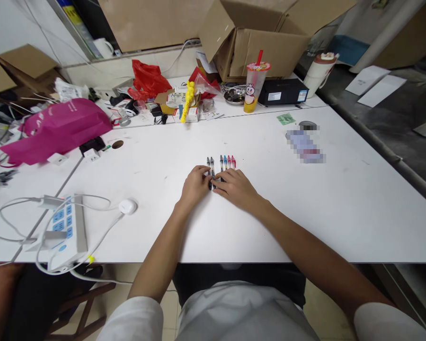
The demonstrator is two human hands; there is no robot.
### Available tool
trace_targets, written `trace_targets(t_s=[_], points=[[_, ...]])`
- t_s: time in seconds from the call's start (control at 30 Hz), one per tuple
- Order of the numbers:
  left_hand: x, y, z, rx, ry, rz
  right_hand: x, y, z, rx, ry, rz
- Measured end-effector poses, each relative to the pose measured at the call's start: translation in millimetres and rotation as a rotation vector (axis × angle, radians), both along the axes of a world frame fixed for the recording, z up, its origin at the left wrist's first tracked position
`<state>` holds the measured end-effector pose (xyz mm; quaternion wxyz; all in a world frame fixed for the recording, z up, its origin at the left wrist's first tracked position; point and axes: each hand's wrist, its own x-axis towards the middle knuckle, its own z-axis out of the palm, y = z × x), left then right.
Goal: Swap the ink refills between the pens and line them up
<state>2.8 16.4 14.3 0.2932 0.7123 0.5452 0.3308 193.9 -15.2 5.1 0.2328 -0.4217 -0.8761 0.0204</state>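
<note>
Several slim click pens lie side by side on the white table, tops pointing away from me. Two black pens [212, 162] form a pair on the left. A little to the right is a row with a black pen [221, 161], a blue pen [226, 161] and two red pens [233, 161]. My left hand [194, 186] has its fingers closed at the left edge of the black pair. From the right, my right hand [238, 188] covers the lower ends of the row, thumb and fingertip pinched at the pair's right pen.
A white power strip [76, 232] with cables and a round white plug [128, 206] is at the left, near a magenta bag [64, 125]. Along the back are a yellow stick toy [188, 102], a drink cup [254, 87] and a cardboard box [262, 52]. A blurred phone-like object [305, 146] lies right.
</note>
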Motion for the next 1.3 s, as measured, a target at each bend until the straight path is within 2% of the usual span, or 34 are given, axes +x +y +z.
trace_targets(t_s=[0.3,0.5,0.77,0.9,1.0,1.13,1.3], points=[[1.8,-2.0,5.4,-0.003,0.083,-0.003,1.1,-2.3,3.0,-0.023,-0.002,-0.012],[2.0,-2.3,7.1,-0.005,0.068,0.004,14.7,-3.0,9.4,-0.074,0.03,-0.047],[1.3,-2.0,4.9,0.029,0.038,0.021,27.0,0.9,4.3,-0.084,-0.025,-0.069],[0.1,-1.4,5.6,0.042,0.018,0.037,26.4,4.8,5.2,-0.051,0.063,-0.064],[-0.1,-1.7,7.8,0.045,-0.009,0.063,26.1,6.0,9.3,-0.105,0.22,-0.078],[1.7,-2.8,13.8,-0.03,-0.155,0.125,24.0,2.4,17.3,-0.257,0.555,-0.086],[4.8,-5.1,27.0,-0.33,-0.673,0.073,17.7,-6.7,25.4,-0.29,0.83,-0.016]])
